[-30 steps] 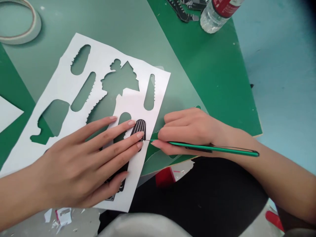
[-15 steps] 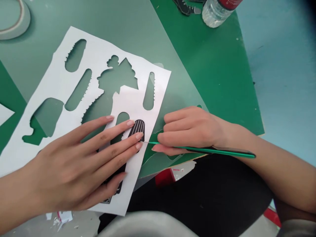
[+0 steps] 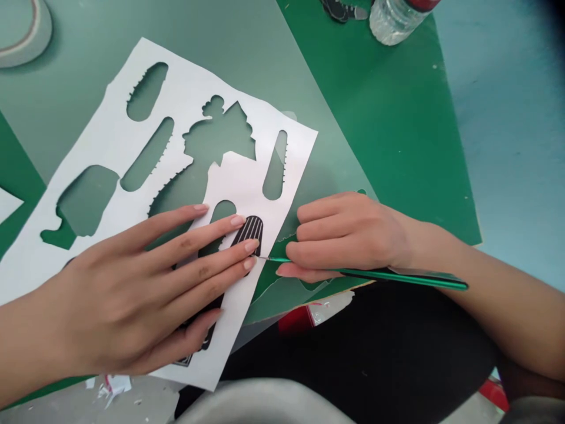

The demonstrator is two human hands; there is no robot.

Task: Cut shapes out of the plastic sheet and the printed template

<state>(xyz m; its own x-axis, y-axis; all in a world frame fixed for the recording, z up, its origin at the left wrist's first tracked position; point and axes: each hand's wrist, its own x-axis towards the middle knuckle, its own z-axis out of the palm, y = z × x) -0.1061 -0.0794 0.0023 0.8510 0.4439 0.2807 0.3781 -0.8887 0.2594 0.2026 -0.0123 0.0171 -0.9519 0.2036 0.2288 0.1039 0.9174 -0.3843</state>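
Note:
My left hand (image 3: 145,294) lies flat with fingers spread on a white paper sheet (image 3: 132,147) that has several shapes cut out of it. Its fingertips press beside a black striped printed shape (image 3: 251,228) on the sheet. My right hand (image 3: 348,235) grips a thin green craft knife (image 3: 397,275), whose fine tip touches the edge of the black shape right by my left fingertips. The sheet rests on a translucent mat over a green cutting mat (image 3: 388,118).
A clear water bottle (image 3: 397,17) stands at the top, with black cutouts (image 3: 342,9) beside it. A tape roll (image 3: 22,35) sits at the top left. Paper scraps (image 3: 110,386) lie at the table's near edge, and a red item (image 3: 295,318) shows below it.
The view has drifted slightly. The paper has shifted a little to the right, and my right hand and the knife have slid a bit along the cut; my left hand stays pressed down.

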